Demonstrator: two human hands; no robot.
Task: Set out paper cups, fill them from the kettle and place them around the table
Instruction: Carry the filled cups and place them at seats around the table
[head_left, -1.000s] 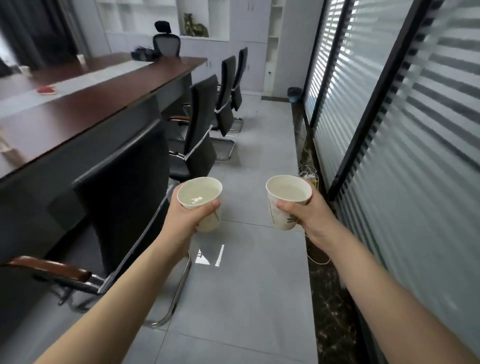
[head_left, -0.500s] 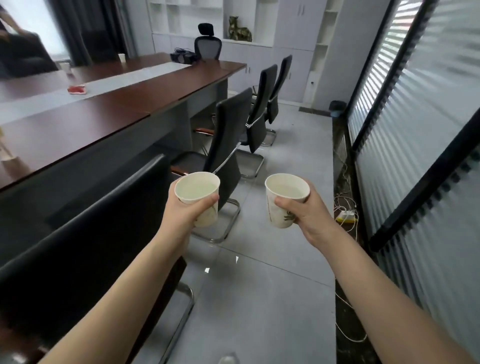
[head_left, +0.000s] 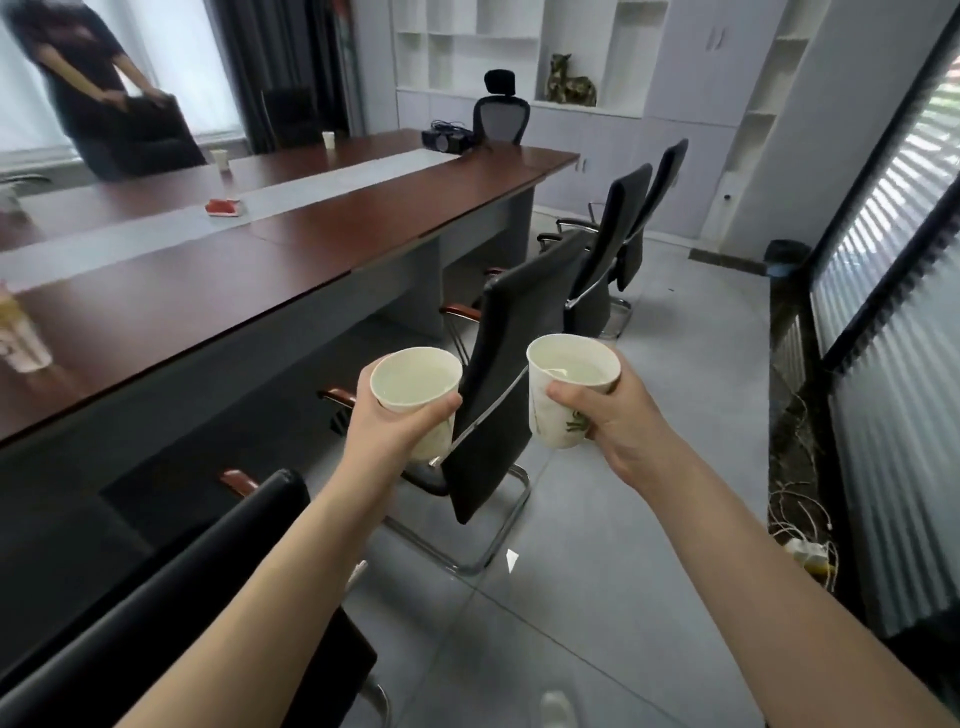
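Observation:
My left hand (head_left: 389, 431) grips a white paper cup (head_left: 415, 384) filled with liquid, held upright at chest height. My right hand (head_left: 618, 421) grips a second filled paper cup (head_left: 571, 379) with a green print on its side. Both cups hang over the aisle beside a long dark wood table (head_left: 322, 244). Another cup (head_left: 18, 338) stands on the table's near left edge, and two more cups (head_left: 221, 158) stand along the far side. No kettle is in view.
Black chairs (head_left: 519, 353) line the table's right side, one right under my hands and one (head_left: 171, 587) at my lower left. A red item (head_left: 223, 207) lies on the table's grey runner. Another person (head_left: 83, 78) stands at the far left. Cables and a power strip (head_left: 808, 553) lie by the blinds.
I have walked forward along the aisle and my view has turned left toward the table. Both hands hold their cups as before.

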